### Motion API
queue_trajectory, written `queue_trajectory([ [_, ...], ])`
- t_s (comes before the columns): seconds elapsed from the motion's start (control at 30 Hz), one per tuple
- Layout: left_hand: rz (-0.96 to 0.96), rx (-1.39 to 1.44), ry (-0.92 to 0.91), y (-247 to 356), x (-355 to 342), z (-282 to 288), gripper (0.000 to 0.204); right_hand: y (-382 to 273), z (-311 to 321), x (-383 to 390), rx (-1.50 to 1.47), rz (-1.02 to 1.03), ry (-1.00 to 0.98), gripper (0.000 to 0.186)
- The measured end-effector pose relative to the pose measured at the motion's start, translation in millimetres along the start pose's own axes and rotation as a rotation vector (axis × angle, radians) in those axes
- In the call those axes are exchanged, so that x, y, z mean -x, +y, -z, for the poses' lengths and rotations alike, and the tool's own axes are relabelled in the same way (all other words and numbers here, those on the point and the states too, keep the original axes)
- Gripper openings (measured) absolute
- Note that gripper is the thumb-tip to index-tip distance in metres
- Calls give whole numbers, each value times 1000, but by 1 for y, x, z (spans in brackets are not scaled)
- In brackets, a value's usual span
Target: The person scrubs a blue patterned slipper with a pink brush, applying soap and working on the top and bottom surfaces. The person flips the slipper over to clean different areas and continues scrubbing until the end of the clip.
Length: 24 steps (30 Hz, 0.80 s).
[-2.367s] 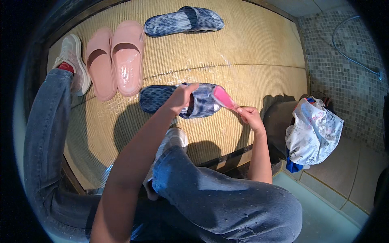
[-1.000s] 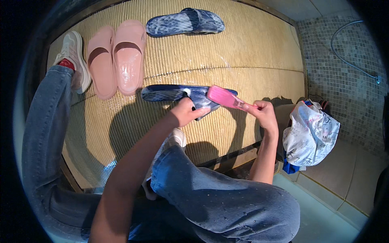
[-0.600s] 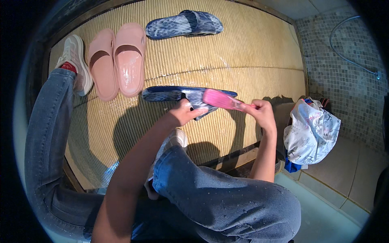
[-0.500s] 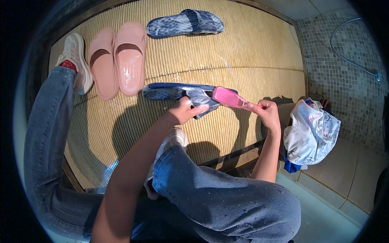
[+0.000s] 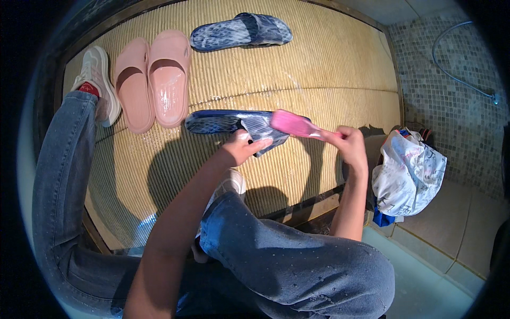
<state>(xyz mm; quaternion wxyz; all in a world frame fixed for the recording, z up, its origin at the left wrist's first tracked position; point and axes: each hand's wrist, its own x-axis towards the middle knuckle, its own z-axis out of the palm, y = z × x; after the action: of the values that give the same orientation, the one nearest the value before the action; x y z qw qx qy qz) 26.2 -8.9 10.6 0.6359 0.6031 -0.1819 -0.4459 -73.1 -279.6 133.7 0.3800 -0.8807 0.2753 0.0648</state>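
Note:
My left hand (image 5: 246,147) grips the strap of a navy slide sandal with white mottling (image 5: 212,122), which is tilted on its side over the mat. Closed round the handle of a pink brush (image 5: 295,124), my right hand (image 5: 350,148) holds the brush head against the sandal's strap and toe end. The brush is slightly blurred, and its bristle side is hidden. A matching navy slide sandal (image 5: 241,32) lies flat farther off. To its left, two wet pink slide sandals (image 5: 169,80) lie side by side.
A ribbed yellow mat (image 5: 340,69) with wet patches spreads under the sandals. My sneakered foot (image 5: 98,85) rests at the left. A white printed cloth bundle (image 5: 409,173) sits at the right, below a mosaic-tiled wall (image 5: 451,69) with a thin hose (image 5: 451,74).
The brush has shifted a little left along the sandal's strap, and my right hand has tilted with it. My left hand keeps its hold on the sandal.

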Motion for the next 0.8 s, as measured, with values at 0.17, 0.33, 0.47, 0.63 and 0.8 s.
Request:
queue_trajectory([
  [0.17, -39, 64, 28, -2, -5, -5, 31, 24, -17, 11, -204, -91, 56, 42],
  [0.33, -175, -171, 133, 5, -3, -1, 33, -19, -82, 8, -324, 51, -8, 45],
  [0.47, -131, -178, 110, 17, 2, -7, 34, -15, -70, 11, -234, 39, -26, 39],
  [0.63, -16, -5, -7, 9, 1, -5, 29, 35, -22, 15, -326, -76, -1, 39],
  [0.8, -21, -6, -7, 6, -14, -6, 30, 45, -28, 15, -468, -158, 83, 35],
])
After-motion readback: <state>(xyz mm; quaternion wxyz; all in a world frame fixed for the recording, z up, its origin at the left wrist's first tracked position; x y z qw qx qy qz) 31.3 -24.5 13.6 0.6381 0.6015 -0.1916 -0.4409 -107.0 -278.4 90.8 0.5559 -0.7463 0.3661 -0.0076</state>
